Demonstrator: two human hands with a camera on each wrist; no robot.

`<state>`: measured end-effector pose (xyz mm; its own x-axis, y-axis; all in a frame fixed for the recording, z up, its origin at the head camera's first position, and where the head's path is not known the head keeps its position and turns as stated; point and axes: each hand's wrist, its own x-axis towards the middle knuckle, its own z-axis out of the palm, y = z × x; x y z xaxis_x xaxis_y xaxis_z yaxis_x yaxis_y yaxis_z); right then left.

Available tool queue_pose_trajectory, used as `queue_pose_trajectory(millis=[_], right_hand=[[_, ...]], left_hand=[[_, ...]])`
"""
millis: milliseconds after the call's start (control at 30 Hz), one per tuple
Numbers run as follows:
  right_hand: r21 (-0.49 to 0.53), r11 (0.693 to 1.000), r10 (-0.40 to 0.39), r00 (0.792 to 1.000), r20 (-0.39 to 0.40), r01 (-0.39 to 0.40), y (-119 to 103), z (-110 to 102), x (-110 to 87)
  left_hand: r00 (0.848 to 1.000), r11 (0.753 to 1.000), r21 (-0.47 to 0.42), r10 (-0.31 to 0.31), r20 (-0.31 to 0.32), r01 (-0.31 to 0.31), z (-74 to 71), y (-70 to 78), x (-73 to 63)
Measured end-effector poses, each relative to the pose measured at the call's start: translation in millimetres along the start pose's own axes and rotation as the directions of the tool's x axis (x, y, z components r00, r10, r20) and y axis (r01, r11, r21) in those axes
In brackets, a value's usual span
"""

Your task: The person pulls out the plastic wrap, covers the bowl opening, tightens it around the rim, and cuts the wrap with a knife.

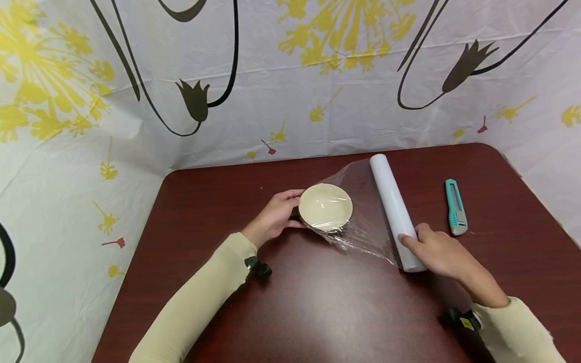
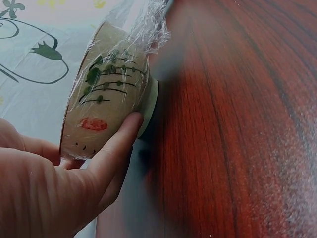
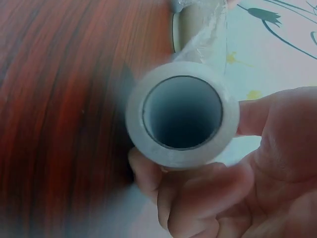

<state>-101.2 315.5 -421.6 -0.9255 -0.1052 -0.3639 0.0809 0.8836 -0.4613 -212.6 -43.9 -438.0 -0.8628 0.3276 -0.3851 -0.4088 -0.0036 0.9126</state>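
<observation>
At far left and along the rear, a white floral-print sheet (image 1: pixel 145 131) hangs beside a dark red-brown wood-grain table (image 1: pixel 218 212). A cream left sleeve (image 1: pixel 195 307) enters from the lower left, with a small black device (image 1: pixel 258 268) at the cuff. The left hand (image 1: pixel 272 217) grips the left side of a bowl (image 1: pixel 324 206), digits parted around its wall; one finger lies along the outside to the foot. The bowl sits near the middle of the table, mouth up, cream inside; its outer wall carries green leafy lines and a red patch. Whether the foot touches the tabletop cannot be established.

Clear plastic film (image 1: pixel 369 222) covers the bowl's mouth, wrinkles along the near side and spans rightward to a white film roll (image 1: pixel 392 206). The roll lies obliquely, its hollow core visible at the near end. The right hand (image 1: pixel 447 254) holds that end, thumb on top and fingers curled against the right side. A teal utility knife (image 1: pixel 456 206) lies flat on the table right of the roll, near the right hand and apart from it; its blade position cannot be determined. A cream right sleeve (image 1: pixel 517 333) occupies the lower right, with a second black device (image 1: pixel 462 319) at its cuff.
</observation>
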Motion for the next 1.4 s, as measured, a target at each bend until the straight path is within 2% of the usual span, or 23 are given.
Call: queue_pose_trajectory(millis=[233, 433, 700, 967, 1400], right_hand=[[0.050, 0.999, 0.012, 0.999, 0.033, -0.014, -3.4, -1.0, -0.7], [0.064, 0.998, -0.008, 1.000, 0.027, 0.007, -1.2, -1.8, -2.8], [0.042, 0.999, -0.022, 0.999, 0.024, 0.021, 2.2, -2.7, -1.4], [-0.049, 0.997, -0.067, 0.997, -0.041, 0.065, 2.7, -2.2, 0.3], [-0.054, 0.996, -0.073, 0.996, -0.059, 0.070, 3.6, -1.1, 1.8]], left_hand=[[1.000, 1.000, -0.010, -0.004, -0.002, 0.004, -0.3, 0.2, -0.4], [1.000, 1.000, -0.008, -0.005, 0.004, 0.005, 0.3, 1.2, -1.2], [1.000, 1.000, -0.010, -0.003, 0.003, 0.003, -0.2, -0.1, -0.4], [1.000, 1.000, -0.018, -0.002, 0.005, 0.002, -0.4, -1.2, 0.2], [1.000, 1.000, -0.028, 0.001, 0.006, -0.001, -0.3, -1.3, -1.1]])
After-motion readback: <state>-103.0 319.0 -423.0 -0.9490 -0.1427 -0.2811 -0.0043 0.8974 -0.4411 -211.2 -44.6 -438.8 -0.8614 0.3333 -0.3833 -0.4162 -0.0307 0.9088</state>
